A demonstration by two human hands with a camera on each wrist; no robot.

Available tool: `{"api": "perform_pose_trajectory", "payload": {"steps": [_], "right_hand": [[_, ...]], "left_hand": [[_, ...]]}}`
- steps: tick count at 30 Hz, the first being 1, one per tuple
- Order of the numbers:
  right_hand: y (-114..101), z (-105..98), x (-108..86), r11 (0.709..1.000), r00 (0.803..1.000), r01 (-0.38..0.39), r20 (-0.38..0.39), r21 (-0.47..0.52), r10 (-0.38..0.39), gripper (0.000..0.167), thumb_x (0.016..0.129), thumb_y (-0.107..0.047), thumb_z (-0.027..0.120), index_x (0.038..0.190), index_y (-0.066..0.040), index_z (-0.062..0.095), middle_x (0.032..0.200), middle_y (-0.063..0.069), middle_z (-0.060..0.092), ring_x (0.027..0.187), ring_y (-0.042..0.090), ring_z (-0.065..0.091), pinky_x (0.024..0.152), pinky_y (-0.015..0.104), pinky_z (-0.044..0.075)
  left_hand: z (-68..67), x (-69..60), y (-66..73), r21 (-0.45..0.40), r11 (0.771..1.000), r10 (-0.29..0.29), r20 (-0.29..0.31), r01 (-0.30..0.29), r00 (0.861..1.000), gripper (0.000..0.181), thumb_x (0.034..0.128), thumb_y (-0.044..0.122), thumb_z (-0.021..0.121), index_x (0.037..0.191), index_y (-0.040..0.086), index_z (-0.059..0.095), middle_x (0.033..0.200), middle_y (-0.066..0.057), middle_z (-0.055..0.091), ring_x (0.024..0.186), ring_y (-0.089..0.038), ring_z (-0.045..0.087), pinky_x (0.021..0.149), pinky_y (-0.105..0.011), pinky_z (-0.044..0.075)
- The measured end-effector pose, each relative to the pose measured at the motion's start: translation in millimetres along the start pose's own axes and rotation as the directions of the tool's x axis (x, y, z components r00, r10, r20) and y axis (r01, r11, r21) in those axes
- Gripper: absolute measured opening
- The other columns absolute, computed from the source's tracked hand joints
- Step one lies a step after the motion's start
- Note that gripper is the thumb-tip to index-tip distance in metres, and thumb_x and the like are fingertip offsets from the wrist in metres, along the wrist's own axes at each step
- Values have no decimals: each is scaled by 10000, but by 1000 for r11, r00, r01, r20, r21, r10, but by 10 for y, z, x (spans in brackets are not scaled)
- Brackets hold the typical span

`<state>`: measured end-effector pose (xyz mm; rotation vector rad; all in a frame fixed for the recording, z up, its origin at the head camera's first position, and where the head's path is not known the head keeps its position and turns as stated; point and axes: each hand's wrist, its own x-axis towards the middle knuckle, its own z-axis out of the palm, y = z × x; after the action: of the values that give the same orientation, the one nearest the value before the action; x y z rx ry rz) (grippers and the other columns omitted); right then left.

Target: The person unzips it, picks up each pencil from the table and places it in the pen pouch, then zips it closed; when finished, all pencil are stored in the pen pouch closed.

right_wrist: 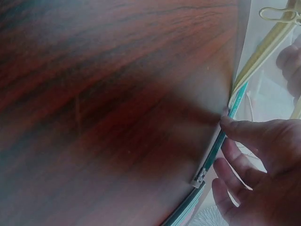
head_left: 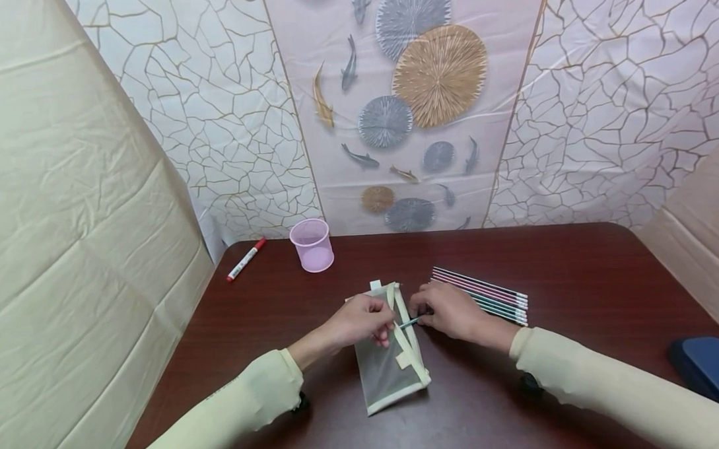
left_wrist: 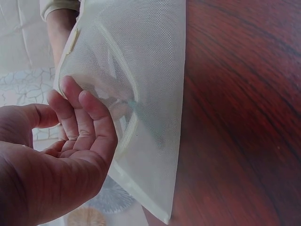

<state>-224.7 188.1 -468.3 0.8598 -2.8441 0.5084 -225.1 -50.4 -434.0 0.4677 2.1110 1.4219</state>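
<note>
A cream mesh zip pouch (head_left: 384, 377) lies on the table with its zipped side parted. My left hand (head_left: 364, 320) pinches the upper edge of its opening; in the left wrist view, the other fingers of that hand (left_wrist: 82, 150) curl loosely beside the mesh. My right hand (head_left: 448, 310) pinches a green pencil (right_wrist: 215, 149) between thumb and fingers, at the pouch mouth. Through the mesh (left_wrist: 160, 70), part of the pencil shows faintly inside. A row of several striped pencils (head_left: 487, 291) with white ends lies just beyond my right hand.
A pink mesh cup (head_left: 314, 252) stands near the table's back edge. To its left lies a red-and-white marker (head_left: 246, 260). A dark blue object (head_left: 709, 374) sits at the right edge. Patterned cloth (head_left: 417, 176) hangs behind the dark red table (head_left: 267, 307).
</note>
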Motion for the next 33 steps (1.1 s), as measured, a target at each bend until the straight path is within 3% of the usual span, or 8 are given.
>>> {"api": "perform_pose_trajectory", "payload": {"steps": [9, 12, 14, 17, 21, 23, 28, 33], "right_hand": [[-33, -114, -53, 999, 998, -20, 66, -32, 23, 175, 845, -130, 853, 870, -227, 710, 815, -99, 640, 733, 55, 585, 618, 251, 484], [-36, -199, -70, 996, 991, -67, 123, 52, 60, 165, 853, -114, 820, 847, -225, 699, 751, -130, 638, 686, 19, 567, 602, 226, 480], [-32, -253, -77, 977, 981, -117, 176, 177, 85, 123, 852, -100, 795, 833, -189, 713, 715, -111, 655, 643, 24, 578, 589, 230, 498], [-40, -309, -72, 870, 946, -257, 293, 420, 138, 19, 865, -83, 758, 870, -100, 750, 723, -45, 680, 635, 83, 618, 578, 279, 557], [-90, -315, -60, 621, 872, -464, 449, 632, 195, 147, 899, -75, 719, 994, 27, 764, 781, 11, 698, 690, 139, 652, 609, 322, 611], [-131, -295, -57, 535, 848, -515, 489, 670, 205, 184, 918, -84, 711, 1034, 51, 758, 807, 10, 712, 720, 133, 665, 632, 308, 617], [-260, -230, -35, 415, 830, -553, 521, 723, 200, 180, 917, -74, 705, 1043, 45, 754, 800, 16, 723, 733, 124, 686, 634, 278, 621], [-348, -177, -10, 370, 834, -549, 519, 749, 188, 199, 874, -9, 671, 1044, 63, 745, 777, 32, 735, 714, 128, 687, 630, 280, 627]], "left_hand": [[-7, 6, -16, -6, 1000, -9, -6, 9, 1000, 255, 1017, 141, 571, 838, 5, 690, 631, -20, 653, 581, -105, 690, 607, -251, 588], [-6, 10, -15, -12, 1000, -8, -4, 7, 1000, 247, 1009, 133, 565, 842, 3, 693, 632, -21, 653, 580, -105, 688, 599, -242, 580], [-4, 16, -13, -19, 1000, -9, -1, 9, 1000, 239, 1004, 129, 568, 844, 4, 693, 632, -21, 652, 578, -105, 685, 595, -238, 577], [4, 25, -11, -22, 1000, -9, 5, 9, 1000, 231, 1001, 128, 572, 840, 12, 690, 627, -16, 649, 576, -100, 681, 588, -232, 570], [22, 30, -6, -13, 1000, 0, 24, 0, 1000, 233, 1004, 121, 567, 831, 16, 682, 619, -9, 649, 578, -96, 680, 585, -231, 565], [33, 22, 2, -15, 1000, 4, 37, -4, 999, 236, 1003, 115, 557, 829, 14, 680, 619, -12, 651, 584, -97, 683, 589, -233, 567], [49, 6, 11, -34, 999, 12, 51, -10, 999, 229, 990, 120, 553, 836, 0, 674, 615, -12, 650, 592, -94, 686, 603, -234, 573], [63, 12, -1, -61, 998, 1, 52, 2, 999, 225, 989, 134, 556, 847, 6, 674, 621, -14, 651, 597, -91, 691, 606, -233, 579]]}}
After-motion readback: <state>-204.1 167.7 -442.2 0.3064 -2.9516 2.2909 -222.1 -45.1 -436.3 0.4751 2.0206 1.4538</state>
